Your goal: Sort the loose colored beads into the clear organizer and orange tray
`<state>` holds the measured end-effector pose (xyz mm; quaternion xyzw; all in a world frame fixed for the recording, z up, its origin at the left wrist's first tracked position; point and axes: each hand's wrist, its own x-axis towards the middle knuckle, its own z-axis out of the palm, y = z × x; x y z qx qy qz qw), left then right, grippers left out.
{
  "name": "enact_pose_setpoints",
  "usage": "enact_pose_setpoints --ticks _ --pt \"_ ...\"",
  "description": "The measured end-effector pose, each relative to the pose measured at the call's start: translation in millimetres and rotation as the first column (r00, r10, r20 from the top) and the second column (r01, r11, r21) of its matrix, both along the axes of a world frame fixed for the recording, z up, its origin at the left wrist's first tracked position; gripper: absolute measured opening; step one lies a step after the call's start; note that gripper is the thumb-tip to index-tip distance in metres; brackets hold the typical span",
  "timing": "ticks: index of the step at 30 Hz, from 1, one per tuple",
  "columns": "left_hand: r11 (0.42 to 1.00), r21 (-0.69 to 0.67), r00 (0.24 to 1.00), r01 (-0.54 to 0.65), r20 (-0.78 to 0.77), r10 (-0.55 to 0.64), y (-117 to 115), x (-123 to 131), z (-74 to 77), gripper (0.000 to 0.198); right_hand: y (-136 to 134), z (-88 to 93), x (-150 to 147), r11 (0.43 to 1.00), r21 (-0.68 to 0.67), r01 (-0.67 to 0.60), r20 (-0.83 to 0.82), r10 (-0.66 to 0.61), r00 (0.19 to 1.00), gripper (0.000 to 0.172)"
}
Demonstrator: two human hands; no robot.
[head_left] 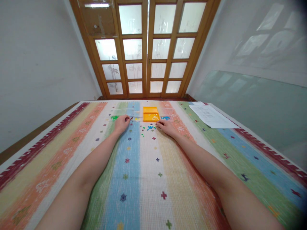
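Note:
My left hand (123, 123) hovers at or rests on the cloth beside a small group of dark red pieces (131, 118). Its fingers are drawn together; anything between them is too small to make out. Green pieces (114, 118) lie just to its left. My right hand (165, 126) reaches to a loose pile of small blue pieces (150, 128), thumb and fingers pinched near its right edge; I cannot tell what they hold. Between the hands stands an open yellow box (151, 118) with small white pieces (155, 118) inside. More blue pieces (165, 118) sit behind my right hand.
A striped, patterned tablecloth (151, 179) covers the table. Yellow pieces (137, 119) lie left of the box, and loose green pieces (143, 135) in front. A printed paper sheet (212, 116) lies at the back right. Glazed wooden doors (147, 48) stand beyond the table.

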<state>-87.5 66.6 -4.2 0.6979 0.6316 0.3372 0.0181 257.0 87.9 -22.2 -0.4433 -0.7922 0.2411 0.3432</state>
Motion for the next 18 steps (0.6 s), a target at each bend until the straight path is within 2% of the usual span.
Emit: enact_pose_setpoints --ticks 5,11,13,15,18 --pt "0.963 -0.016 0.959 -0.268 0.095 0.268 7.2 -34.2 0.1 0.026 -4.2 2.6 0.0 0.998 0.033 0.061 -0.034 -0.06 0.998 0.024" --pt "0.9 -0.059 0.898 -0.431 0.074 0.434 9.5 -59.2 -3.4 0.026 -8.7 2.1 -3.3 0.988 0.152 0.021 0.003 -0.021 1.0 0.023" --pt "0.902 -0.053 0.902 -0.428 0.039 0.43 8.9 -58.2 -3.7 0.027 -8.7 0.5 -4.4 0.986 0.167 0.015 0.016 -0.018 1.0 0.023" --pt "0.927 -0.01 0.927 -0.374 0.002 0.374 7.9 -50.9 -2.8 0.028 -8.4 -0.8 -5.0 0.984 0.175 0.014 0.022 -0.018 1.0 0.023" --pt "0.986 0.047 0.983 -0.163 -0.081 0.166 5.5 -28.7 -0.3 0.026 -9.0 -0.8 -6.3 0.983 0.185 0.012 0.028 -0.017 0.999 0.024"
